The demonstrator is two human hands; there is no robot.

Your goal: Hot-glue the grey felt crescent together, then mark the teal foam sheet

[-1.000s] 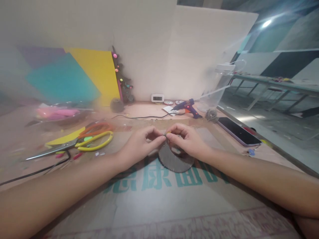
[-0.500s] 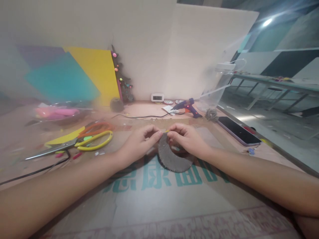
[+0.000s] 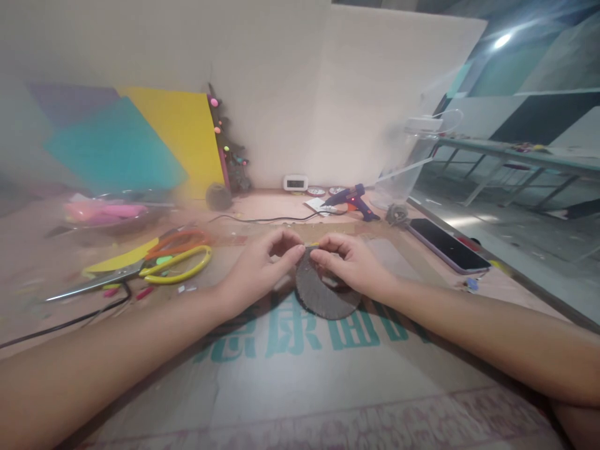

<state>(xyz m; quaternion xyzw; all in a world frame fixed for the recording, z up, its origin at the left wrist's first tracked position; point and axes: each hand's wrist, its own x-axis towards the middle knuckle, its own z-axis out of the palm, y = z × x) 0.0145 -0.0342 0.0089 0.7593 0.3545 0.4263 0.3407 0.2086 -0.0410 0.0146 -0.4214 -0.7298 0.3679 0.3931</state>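
A dark grey, curved piece with a ridged rim point(image 3: 323, 299) hangs over the cardboard mat point(image 3: 262, 387) in front of me. My left hand point(image 3: 274, 265) pinches its upper end between thumb and forefinger. My right hand point(image 3: 351, 265) grips the same end from the other side, its bent fingers covering part of the piece. A tiny bit of yellow shows between the fingertips at the top; what it is I cannot make out.
Left lie yellow-handled scissors point(image 3: 175, 269), orange-handled scissors point(image 3: 178, 240) and a black cable point(image 3: 103, 309). A purple glue gun point(image 3: 354, 201), a small clock point(image 3: 295, 182) and a clear jug point(image 3: 407, 156) stand behind. A phone point(image 3: 447, 245) lies right, coloured sheets point(image 3: 117, 140) lean left.
The grey piece has tilted and risen slightly, so its face looks broader and its inner gap is more covered. Both hands have shifted only a little and keep their pinch.
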